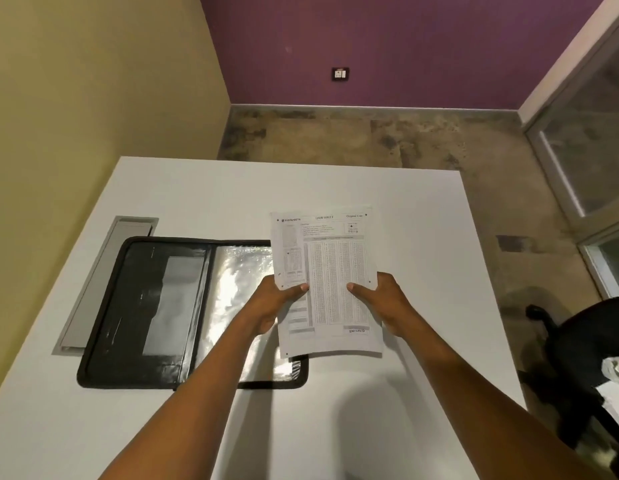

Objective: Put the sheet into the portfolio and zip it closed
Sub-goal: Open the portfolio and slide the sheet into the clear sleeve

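— Where does the camera sit?
— On the person's head, looking forward and steeply down over a white table (387, 209), with both forearms reaching in from the bottom edge.
— How close?
— Near enough that the left hand (271, 304) and right hand (387, 301) sit around mid-frame; the wide lens bends the walls outward.
— What lies beyond?
— A purple wall (387, 46) ahead, a yellow wall (93, 81) at left, a glass partition (592, 133) at right.
— Any second view?
— None; only this one.

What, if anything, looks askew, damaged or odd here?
Nothing stands out. The portfolio lies open and flat on the table, and the left hand and right hand hold the sheet flat above its right side, uncreased.
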`<move>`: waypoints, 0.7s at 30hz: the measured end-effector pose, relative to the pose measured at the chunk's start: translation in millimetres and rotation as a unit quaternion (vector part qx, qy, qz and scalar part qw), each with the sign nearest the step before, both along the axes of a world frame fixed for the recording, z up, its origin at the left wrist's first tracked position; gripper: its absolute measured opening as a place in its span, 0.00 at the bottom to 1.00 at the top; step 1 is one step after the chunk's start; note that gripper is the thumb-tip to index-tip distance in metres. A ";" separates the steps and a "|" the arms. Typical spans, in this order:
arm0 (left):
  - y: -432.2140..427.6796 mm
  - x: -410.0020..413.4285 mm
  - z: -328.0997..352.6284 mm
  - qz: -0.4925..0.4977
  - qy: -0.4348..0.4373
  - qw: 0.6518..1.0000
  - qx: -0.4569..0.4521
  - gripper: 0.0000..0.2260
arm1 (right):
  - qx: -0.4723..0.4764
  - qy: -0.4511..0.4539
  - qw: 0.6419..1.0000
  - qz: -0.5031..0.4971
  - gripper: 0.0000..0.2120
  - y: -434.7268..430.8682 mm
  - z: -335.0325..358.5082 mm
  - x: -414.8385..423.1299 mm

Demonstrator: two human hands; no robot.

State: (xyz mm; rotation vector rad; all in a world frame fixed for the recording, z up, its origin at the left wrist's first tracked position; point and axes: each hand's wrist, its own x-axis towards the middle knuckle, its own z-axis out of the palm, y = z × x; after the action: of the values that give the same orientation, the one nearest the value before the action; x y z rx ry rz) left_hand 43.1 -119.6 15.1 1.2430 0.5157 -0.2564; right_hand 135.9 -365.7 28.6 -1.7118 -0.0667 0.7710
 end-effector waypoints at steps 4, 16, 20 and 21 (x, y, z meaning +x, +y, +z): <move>44.8 -3.0 -4.2 0.053 0.013 0.998 -0.026 0.14 | -0.009 0.012 1.000 -0.002 0.12 43.3 -4.7 1.9; 163.0 15.6 -45.4 0.095 0.114 0.987 0.058 0.12 | -0.032 0.039 0.998 0.028 0.10 135.4 -26.8 21.9; 186.4 29.5 -64.1 0.144 0.086 0.984 0.065 0.06 | -0.040 0.049 0.998 0.015 0.07 146.2 -38.2 34.7; 191.2 32.7 -69.7 0.147 0.076 0.980 0.111 0.05 | -0.047 0.047 0.998 0.015 0.06 146.0 -41.0 38.2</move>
State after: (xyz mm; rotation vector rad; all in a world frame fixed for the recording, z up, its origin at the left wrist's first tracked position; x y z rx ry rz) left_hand 75.8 71.6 -54.6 1.3484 0.8694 -0.0423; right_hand 174.0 -219.7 -12.4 -1.7630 0.0085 0.8882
